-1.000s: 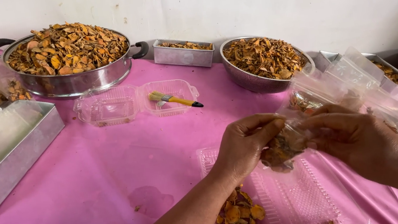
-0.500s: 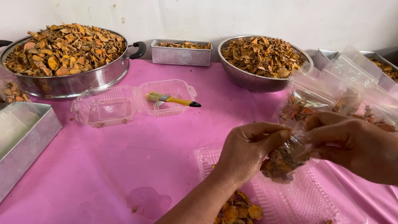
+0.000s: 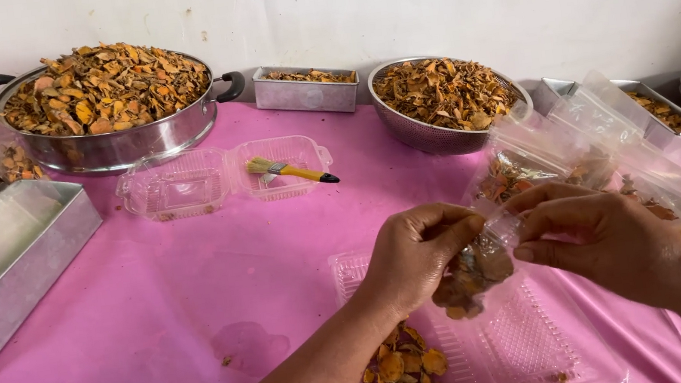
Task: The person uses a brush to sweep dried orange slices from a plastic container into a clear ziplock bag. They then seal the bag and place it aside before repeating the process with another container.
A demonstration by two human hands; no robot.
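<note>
My left hand (image 3: 411, 256) and my right hand (image 3: 601, 236) both pinch the top of a small clear plastic bag (image 3: 476, 274) partly filled with dried orange-brown slices. The bag hangs between the hands above an open clear clamshell container (image 3: 516, 352) on the pink table. A loose heap of the same dried slices (image 3: 402, 374) lies in the container's left half, under my left wrist.
A big steel pan of dried slices (image 3: 106, 103) stands far left, a steel bowl (image 3: 446, 100) and small tins (image 3: 306, 87) behind. An open clamshell (image 3: 217, 176) holds a yellow-handled brush (image 3: 290, 170). Steel trays (image 3: 6, 254) sit left; filled bags (image 3: 603, 142) lie right.
Both hands have drawn closer together on the bag's top, and the bag has shifted slightly lower and leftward between them. Nothing else on the table moved.
</note>
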